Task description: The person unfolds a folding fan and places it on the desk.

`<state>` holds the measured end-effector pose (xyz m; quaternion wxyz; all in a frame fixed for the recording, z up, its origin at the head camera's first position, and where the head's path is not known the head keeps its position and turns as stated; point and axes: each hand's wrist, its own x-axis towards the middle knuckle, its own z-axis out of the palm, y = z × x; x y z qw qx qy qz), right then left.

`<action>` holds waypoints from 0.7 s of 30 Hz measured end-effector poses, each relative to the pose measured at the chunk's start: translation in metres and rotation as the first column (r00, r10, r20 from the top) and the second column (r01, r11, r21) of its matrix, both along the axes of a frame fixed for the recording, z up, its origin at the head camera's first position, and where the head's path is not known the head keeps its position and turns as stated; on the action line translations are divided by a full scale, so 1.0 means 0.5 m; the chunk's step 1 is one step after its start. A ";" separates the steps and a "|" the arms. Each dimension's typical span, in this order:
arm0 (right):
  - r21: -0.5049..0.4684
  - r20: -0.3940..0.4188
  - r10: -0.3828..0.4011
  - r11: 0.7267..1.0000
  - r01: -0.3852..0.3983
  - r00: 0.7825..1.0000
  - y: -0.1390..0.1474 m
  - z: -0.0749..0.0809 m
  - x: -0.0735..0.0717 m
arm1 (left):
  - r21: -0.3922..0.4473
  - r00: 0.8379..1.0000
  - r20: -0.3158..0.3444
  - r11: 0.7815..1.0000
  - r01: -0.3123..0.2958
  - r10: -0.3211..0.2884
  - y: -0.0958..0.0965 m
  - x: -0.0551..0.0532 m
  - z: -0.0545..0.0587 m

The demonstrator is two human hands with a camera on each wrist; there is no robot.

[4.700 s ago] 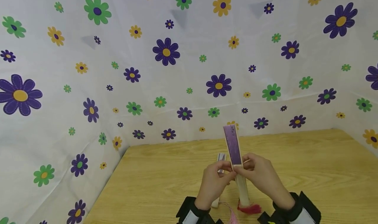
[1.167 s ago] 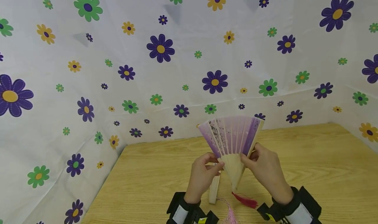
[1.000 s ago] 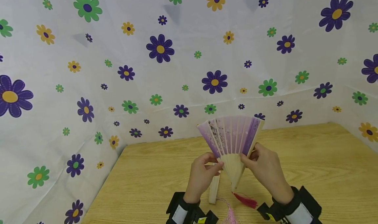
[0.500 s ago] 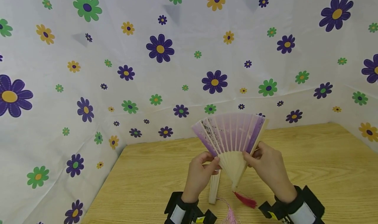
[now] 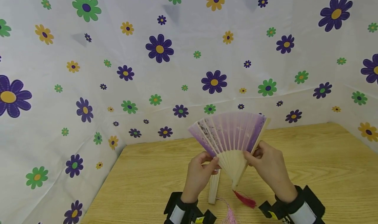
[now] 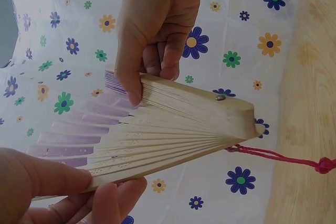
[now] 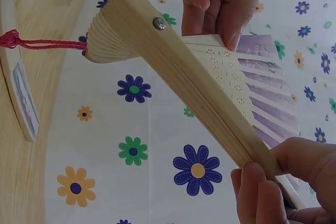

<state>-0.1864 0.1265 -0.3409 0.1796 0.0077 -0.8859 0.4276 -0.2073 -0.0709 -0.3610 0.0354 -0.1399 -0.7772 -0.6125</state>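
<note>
Held up over the table, a purple folding fan (image 5: 233,132) with pale wooden ribs is spread part way, its printed leaf toward the head camera. My left hand (image 5: 198,174) pinches its left outer rib between thumb and fingers. On the opposite side my right hand (image 5: 267,161) grips the right guard, where several ribs are still stacked together, as the right wrist view shows of the thick wooden edge (image 7: 199,98). A metal rivet (image 7: 159,23) joins the ribs at the narrow end. From there hangs a red tassel (image 5: 245,199).
A second, folded fan (image 5: 214,188) lies on the wood-grain table (image 5: 141,184) behind my left hand, its pink tassel (image 5: 229,214) toward the front edge. A white cloth with printed flowers (image 5: 133,46) stands around the back and sides.
The fan was folded narrow in the oldest frame and has since been spread wide. My hands have moved apart, and over the last second the fan has widened a little more.
</note>
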 end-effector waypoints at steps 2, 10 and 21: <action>-0.003 0.001 -0.003 1.000 0.003 1.000 0.002 0.000 0.000 | 0.000 1.000 0.000 1.000 -0.003 0.003 -0.001 0.000 0.001; -0.008 0.004 -0.003 1.000 0.003 1.000 0.005 0.001 -0.002 | 0.007 1.000 0.004 1.000 -0.006 0.006 -0.003 0.001 0.001; 0.005 -0.026 -0.017 1.000 0.017 1.000 0.010 0.004 -0.001 | -0.007 1.000 -0.001 1.000 -0.025 0.025 -0.007 -0.001 0.006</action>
